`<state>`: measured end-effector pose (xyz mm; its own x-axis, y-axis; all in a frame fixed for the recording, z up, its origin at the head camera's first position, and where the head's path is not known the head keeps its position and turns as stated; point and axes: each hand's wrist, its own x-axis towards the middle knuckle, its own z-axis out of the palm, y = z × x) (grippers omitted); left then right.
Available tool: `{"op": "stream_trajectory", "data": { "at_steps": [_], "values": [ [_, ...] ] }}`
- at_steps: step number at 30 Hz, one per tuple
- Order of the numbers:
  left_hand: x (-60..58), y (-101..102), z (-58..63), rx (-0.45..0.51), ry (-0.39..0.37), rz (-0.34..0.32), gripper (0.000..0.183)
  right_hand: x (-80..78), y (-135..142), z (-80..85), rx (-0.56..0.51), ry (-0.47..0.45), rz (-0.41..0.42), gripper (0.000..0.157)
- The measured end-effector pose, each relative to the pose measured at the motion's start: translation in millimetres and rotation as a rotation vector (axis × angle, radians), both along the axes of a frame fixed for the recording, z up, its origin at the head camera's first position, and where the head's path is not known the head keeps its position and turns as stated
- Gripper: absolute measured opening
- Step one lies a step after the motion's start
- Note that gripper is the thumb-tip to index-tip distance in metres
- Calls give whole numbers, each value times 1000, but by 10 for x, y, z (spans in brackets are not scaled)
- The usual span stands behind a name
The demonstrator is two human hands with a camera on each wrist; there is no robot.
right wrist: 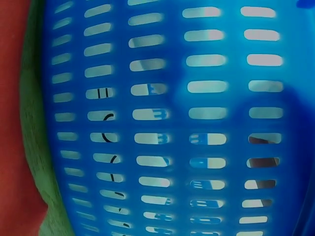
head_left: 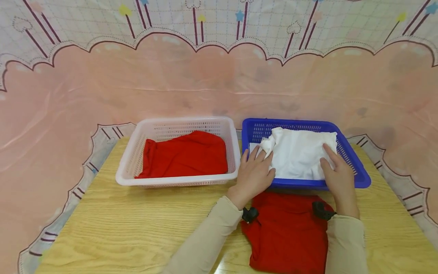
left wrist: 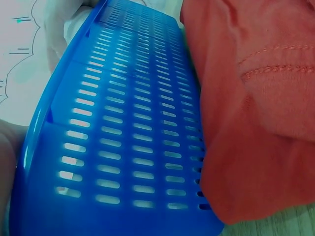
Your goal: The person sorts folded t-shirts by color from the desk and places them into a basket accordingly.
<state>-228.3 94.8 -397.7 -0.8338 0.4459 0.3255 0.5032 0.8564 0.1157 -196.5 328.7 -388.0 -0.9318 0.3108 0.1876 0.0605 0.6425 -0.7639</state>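
Observation:
A white cloth garment lies in the blue plastic basket, bunched at its left end. My left hand reaches over the basket's front left part, its fingers spread against the bunched end of the white garment. On the right side, my right hand rests on the garment with index finger and thumb extended; its other fingers are hidden. Just in front of the basket, a folded red garment lies on the table under my wrists. Both wrist views mostly show the slotted basket wall, with the red garment beside it.
To the left stands a white plastic basket holding a folded red garment. Both baskets sit side by side on a wood-grain table. A pink patterned curtain hangs behind the table.

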Motion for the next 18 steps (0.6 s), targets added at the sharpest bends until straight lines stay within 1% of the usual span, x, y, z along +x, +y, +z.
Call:
{"op": "stream_trajectory", "data": {
  "at_steps": [8,13,15,18],
  "values": [
    [12,20,-9,-22,25,24,45,-6,-14,2,16,-31,-11,45],
    [7,29,-21,-26,32,30,42,-1,-26,-10,33,-22,-21,42],
    [7,31,-29,-32,29,33,42,3,-28,-18,41,-11,-21,41],
    [10,28,-28,-46,6,38,43,3,-31,-27,63,-10,-13,40]
  ]
}}
